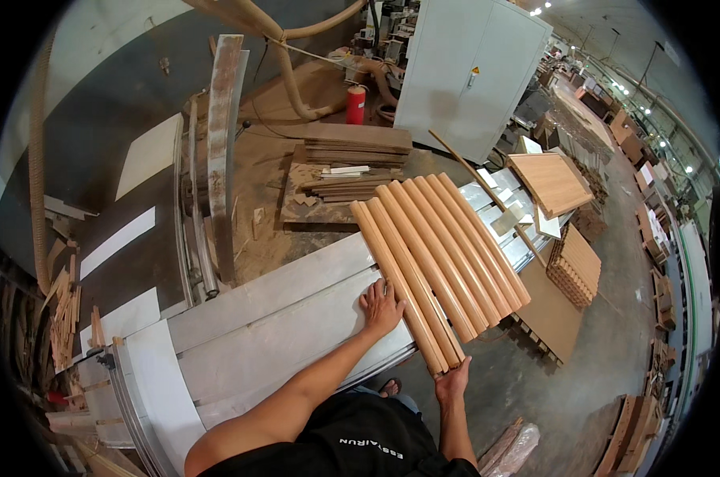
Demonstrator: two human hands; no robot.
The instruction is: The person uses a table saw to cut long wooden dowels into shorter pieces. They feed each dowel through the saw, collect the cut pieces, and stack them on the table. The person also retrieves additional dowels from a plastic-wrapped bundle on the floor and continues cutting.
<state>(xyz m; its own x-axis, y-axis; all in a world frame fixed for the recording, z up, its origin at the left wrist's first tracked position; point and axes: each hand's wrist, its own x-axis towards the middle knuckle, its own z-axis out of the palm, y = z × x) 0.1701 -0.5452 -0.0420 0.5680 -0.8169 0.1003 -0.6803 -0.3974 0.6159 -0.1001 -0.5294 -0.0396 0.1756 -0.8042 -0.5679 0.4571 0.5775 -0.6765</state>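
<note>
Several long, rounded wooden slats (pixel 447 246) lie side by side across the grey metal machine table (pixel 272 306), their ends jutting past its near edge. A narrow gap sets the nearest two slats (pixel 404 286) apart from the others. My left hand (pixel 383 308) rests at the left side of the nearest slat, fingers spread and touching its edge. At the near ends of these two slats, my right hand (pixel 453 381) is closed on them from below; part of its fingers is hidden beneath the wood.
Stacked boards (pixel 352 151) and a red cylinder (pixel 355 105) stand beyond the table. A grey cabinet (pixel 471 71) is at the back. To the right are a wooden stick (pixel 487 191), a wooden panel (pixel 551 183) and stacked slats (pixel 576 266). Plastic-wrapped pieces (pixel 515 451) lie at the lower right.
</note>
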